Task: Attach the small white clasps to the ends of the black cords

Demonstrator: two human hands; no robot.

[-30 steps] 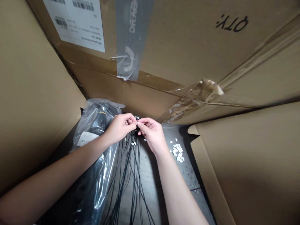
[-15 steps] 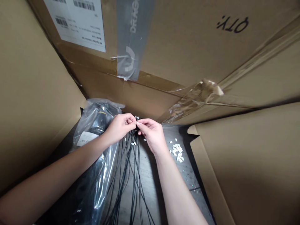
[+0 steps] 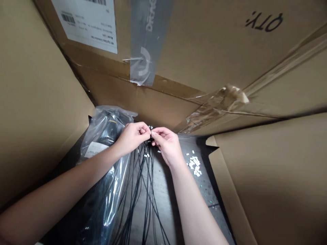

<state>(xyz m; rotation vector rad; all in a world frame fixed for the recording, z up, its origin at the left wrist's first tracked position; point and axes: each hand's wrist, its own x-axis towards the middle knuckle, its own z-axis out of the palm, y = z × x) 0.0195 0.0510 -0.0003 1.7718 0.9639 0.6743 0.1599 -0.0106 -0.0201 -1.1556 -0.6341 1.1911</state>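
My left hand (image 3: 133,138) and my right hand (image 3: 166,146) meet at their fingertips over the top of a bundle of thin black cables (image 3: 143,190). The left fingers pinch the cable ends, and the right fingertips pinch a tiny white piece (image 3: 151,133) against them. The grip is small and partly hidden by my fingers. Several loose white tags (image 3: 194,165) lie in a small pile to the right of my right hand. A few more (image 3: 146,155) lie just below my hands.
A clear plastic bag (image 3: 107,136) holding a dark coiled item and a white label lies under my left forearm. Brown cardboard box flaps (image 3: 46,95) surround the dark speckled surface, with a shipping label (image 3: 87,23) and grey tape (image 3: 146,44) above.
My hands stay pinched together at the cable ends, shifting only slightly. The whole view has drifted a little, with the box flaps sliding up and to the right.
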